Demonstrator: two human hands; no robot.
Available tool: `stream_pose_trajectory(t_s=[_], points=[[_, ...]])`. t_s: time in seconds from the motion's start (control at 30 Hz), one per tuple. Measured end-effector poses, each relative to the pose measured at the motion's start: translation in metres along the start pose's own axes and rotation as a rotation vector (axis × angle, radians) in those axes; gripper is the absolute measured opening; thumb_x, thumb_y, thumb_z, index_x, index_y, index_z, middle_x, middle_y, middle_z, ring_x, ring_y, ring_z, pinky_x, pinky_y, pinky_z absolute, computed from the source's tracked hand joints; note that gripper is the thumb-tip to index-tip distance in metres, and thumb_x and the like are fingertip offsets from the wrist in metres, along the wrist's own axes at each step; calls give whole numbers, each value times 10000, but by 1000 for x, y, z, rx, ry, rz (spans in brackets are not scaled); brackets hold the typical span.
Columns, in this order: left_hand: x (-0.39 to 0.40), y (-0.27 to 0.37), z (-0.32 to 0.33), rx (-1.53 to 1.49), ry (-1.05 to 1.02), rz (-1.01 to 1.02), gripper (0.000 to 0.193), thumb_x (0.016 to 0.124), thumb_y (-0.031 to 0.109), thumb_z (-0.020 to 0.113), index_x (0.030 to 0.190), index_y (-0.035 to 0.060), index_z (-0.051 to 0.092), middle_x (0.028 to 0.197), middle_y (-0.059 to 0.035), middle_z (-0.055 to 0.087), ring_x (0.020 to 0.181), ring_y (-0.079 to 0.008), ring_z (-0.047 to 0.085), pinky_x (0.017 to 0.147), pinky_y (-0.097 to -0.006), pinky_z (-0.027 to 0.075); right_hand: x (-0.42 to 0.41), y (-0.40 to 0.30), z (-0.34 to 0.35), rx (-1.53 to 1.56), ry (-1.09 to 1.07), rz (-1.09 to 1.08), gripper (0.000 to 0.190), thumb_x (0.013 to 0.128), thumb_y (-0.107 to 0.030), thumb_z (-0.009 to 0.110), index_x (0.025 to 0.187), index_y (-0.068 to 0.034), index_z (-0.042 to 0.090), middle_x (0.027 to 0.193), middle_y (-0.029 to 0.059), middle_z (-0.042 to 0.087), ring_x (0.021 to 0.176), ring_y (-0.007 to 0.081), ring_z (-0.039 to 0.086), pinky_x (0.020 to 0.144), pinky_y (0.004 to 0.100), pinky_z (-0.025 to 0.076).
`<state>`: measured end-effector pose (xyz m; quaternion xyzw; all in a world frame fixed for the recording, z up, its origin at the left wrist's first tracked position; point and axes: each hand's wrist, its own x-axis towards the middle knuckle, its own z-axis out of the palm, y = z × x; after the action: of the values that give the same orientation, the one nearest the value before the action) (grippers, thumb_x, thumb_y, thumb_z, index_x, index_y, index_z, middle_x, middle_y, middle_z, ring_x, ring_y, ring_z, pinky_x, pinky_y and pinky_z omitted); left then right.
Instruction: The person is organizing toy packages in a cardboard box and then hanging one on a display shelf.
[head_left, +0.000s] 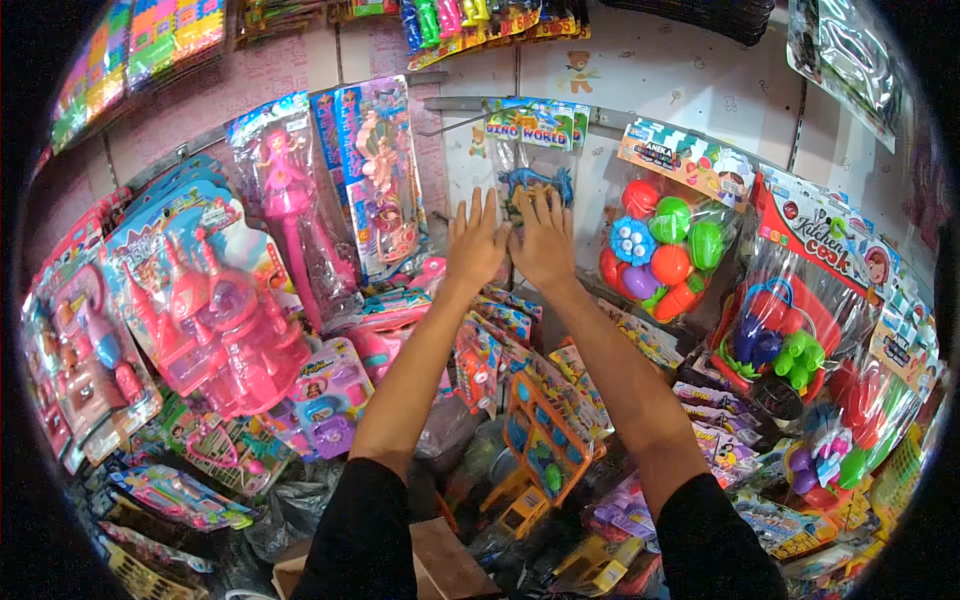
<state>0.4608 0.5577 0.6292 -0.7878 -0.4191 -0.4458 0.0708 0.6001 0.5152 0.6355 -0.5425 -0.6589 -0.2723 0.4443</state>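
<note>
A clear bag with a printed dinosaur header card (534, 135) hangs on the wall, and blue toy dinosaurs (534, 181) show through its plastic. My right hand (544, 238) lies over the lower part of this bag, palm away from me, fingers spread upward. Close beside it, my left hand (477, 241) is raised at the bag's lower left edge, its fingers also apart and pointing up. The two thumbs nearly meet. The bag's bottom is hidden behind my hands, and nothing shows gripped in either.
Hanging on the left are a pink toy castle pack (217, 315) and a pink doll wand (289, 202). To the right hang bagged plastic fruit (664, 255) and a toy kitchen set (795, 322). Bare metal hook (457, 129) juts out. Packaged toys and an orange-framed toy (551, 442) crowd below.
</note>
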Motion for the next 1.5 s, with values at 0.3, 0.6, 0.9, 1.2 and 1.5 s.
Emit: stream_pose_trajectory(t_s=[0.3, 0.6, 0.9, 1.2, 1.5], points=[[-90, -3, -2, -41, -2, 6, 680, 1044, 404, 513, 1629, 129, 305, 1686, -178, 275, 1482, -504, 311, 1183, -639, 285, -87, -27, -18, 37, -152, -4, 681, 910, -284, 669, 1519, -54, 468, 1624, 224, 356, 1508, 475, 281, 1230, 607, 224], [-189, 36, -24, 73, -150, -90, 705, 1041, 458, 500, 1643, 156, 288, 1707, -150, 237, 1528, -464, 250, 1240, -603, 203, -175, -43, -59, 68, -373, 19, 680, 958, -302, 630, 1555, -54, 421, 1647, 215, 328, 1518, 454, 275, 1242, 615, 180], [-310, 102, -45, 110, -266, -246, 722, 1047, 450, 522, 1656, 181, 242, 1722, -137, 194, 1533, -511, 194, 1245, -596, 199, -276, -54, -129, 165, -543, 57, 721, 963, -360, 641, 1576, -76, 390, 1662, 195, 306, 1538, 443, 239, 1259, 591, 142], [-435, 165, -85, 78, -338, -446, 712, 1054, 460, 507, 1652, 154, 268, 1714, -144, 222, 1546, -480, 191, 1236, -611, 196, -373, -82, -190, 299, -711, 35, 799, 928, -338, 724, 1591, -65, 370, 1673, 203, 281, 1561, 443, 175, 1247, 627, 115], [-510, 200, -118, 50, -425, -592, 729, 1041, 443, 541, 1653, 157, 267, 1718, -147, 210, 1558, -469, 173, 1240, -611, 173, -440, -112, -231, 338, -874, 84, 803, 966, -421, 667, 1602, -47, 351, 1690, 212, 239, 1563, 449, 173, 1242, 639, 103]])
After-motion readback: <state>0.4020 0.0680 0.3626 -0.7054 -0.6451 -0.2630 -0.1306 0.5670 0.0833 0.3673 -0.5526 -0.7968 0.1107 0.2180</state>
